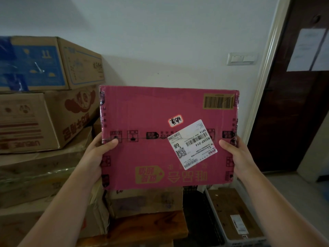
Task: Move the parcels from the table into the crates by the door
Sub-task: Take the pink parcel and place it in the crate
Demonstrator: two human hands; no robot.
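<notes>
A flat pink cardboard parcel (151, 114) with a white shipping label and gold print is held up in the air in front of me. My left hand (97, 154) grips its left edge, thumb on the top face. My right hand (236, 154) grips its right edge the same way. Below it at the lower right stands a grey crate (212, 207) holding a brown parcel (233, 211) with a label. A black crate (197, 216) sits beside the grey one, its inside dark. The wooden table (147, 227) shows under the pink parcel with a brown box (144, 202) on it.
Stacked cardboard boxes (41, 97) fill the left side, reaching up the white wall. A dark wooden door (293, 104) with taped papers stands at the right, with a light switch (242, 58) beside its frame. Pale floor shows in front of the door.
</notes>
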